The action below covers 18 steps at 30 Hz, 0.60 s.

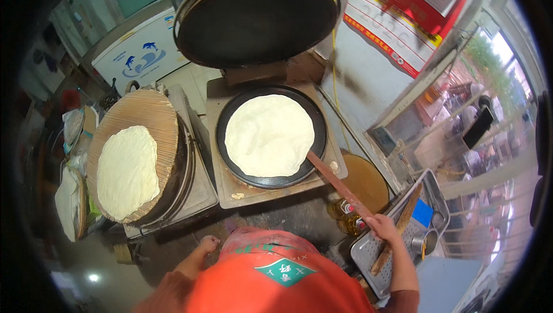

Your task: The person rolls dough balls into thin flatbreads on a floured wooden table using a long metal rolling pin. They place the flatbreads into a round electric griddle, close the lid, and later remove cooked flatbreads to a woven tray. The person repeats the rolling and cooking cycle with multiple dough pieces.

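My right hand [383, 226] grips a long flat wooden stick [339, 185]. Its far tip touches the lower right edge of a thin round flatbread [270, 136], pale and slightly puffed in places. The bread lies on the round black griddle plate [221, 157] of an electric griddle, whose heavy lid [259, 19] stands raised behind. Low beside my red apron, my left hand [209, 244] hangs with its fingers curled and nothing visible in it. To the left, another pale dough round [127, 172] rests on a tilted, ribbed round board [149, 108].
A perforated metal tray [367, 265] at right holds a wooden stick, a blue card [422, 213] and a metal cup [425, 241]. Oil bottles [352, 222] stand beside a brown round board [367, 179]. More flatbreads [68, 205] lie far left. A white chest freezer [142, 56] is behind.
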Motion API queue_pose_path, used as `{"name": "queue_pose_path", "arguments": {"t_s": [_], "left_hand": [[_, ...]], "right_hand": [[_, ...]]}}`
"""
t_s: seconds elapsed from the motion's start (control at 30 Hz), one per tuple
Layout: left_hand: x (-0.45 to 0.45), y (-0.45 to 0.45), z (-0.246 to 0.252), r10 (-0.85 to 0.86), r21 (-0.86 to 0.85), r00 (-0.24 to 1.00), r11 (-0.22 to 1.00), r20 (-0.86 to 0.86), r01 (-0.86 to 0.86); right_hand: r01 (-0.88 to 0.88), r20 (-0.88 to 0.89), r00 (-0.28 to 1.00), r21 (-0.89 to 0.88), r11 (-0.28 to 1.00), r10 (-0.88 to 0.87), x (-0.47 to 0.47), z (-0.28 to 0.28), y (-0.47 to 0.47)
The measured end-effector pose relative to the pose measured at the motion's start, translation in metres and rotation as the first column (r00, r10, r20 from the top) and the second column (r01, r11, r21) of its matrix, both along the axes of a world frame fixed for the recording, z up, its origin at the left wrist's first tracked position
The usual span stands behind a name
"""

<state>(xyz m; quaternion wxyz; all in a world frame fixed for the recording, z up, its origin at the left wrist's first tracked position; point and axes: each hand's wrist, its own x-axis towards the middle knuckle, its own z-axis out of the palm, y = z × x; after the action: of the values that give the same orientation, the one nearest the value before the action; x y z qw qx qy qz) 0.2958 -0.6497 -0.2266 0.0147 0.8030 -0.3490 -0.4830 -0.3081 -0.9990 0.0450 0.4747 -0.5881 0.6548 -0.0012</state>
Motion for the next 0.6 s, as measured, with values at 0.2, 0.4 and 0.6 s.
{"name": "queue_pose_path", "arguments": {"t_s": [0.2,0.4,0.6], "left_hand": [[0.01,0.083,0.014,0.203,0.022,0.969,0.978,0.138,-0.208],[-0.028,0.071,0.054,0.489,-0.151,0.872,0.863,0.003,-0.483],[-0.064,0.072,0.065,0.495,-0.216,0.869,0.85,0.013,-0.481]], "right_hand": [[0.033,0.229,0.973,-0.164,0.986,0.006,0.139,-0.168,-0.054],[-0.214,-0.084,0.975,-0.61,0.763,0.207,0.216,-0.212,-0.104],[-0.06,0.348,0.926,-0.25,0.966,0.147,0.226,-0.091,-0.095]]}}
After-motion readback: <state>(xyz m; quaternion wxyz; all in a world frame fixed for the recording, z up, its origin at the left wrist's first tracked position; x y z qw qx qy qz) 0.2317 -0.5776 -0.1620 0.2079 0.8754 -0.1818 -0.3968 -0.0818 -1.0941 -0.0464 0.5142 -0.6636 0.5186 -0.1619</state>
